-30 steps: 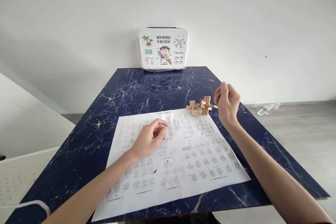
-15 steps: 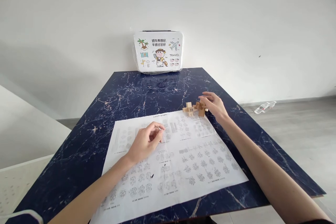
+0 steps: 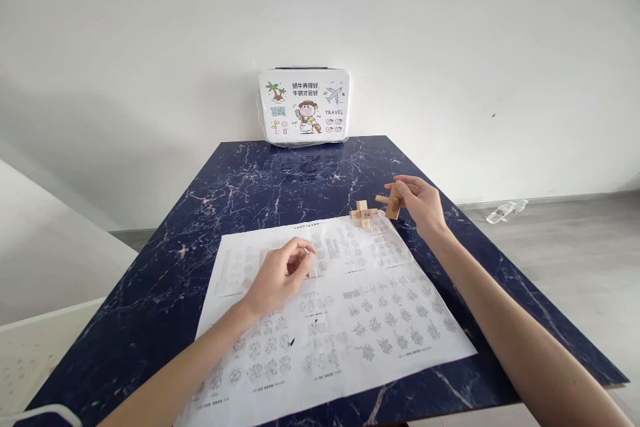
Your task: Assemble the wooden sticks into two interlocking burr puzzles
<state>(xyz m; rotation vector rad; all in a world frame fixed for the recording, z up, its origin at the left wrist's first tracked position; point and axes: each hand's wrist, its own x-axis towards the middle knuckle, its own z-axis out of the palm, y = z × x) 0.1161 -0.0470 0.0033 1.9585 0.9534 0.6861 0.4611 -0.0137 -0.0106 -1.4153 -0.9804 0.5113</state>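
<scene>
My right hand (image 3: 420, 203) pinches a brown wooden interlocking puzzle (image 3: 394, 205) with a peg sticking out to the left, near the sheet's far right corner; my fingers cover part of it. Just left of it, a lighter wooden cross-shaped puzzle (image 3: 365, 214) marked with a dark character rests at the sheet's far edge, apart from my hand. My left hand (image 3: 283, 275) lies loosely curled on the white printed sheet (image 3: 345, 293), thumb and forefinger close together, with nothing visible in it. The sheet bears rows of small assembly drawings.
The sheet lies on a dark blue marbled table (image 3: 300, 180). A white cartoon-printed case (image 3: 306, 107) in clear plastic stands at the far edge against the wall. A clear plastic bottle (image 3: 506, 211) lies on the floor at the right.
My right hand has moved slightly right, with the brown wooden puzzle now separated from the lighter cross-shaped one. My left hand keeps its curled pose on the sheet. The view has tilted slightly.
</scene>
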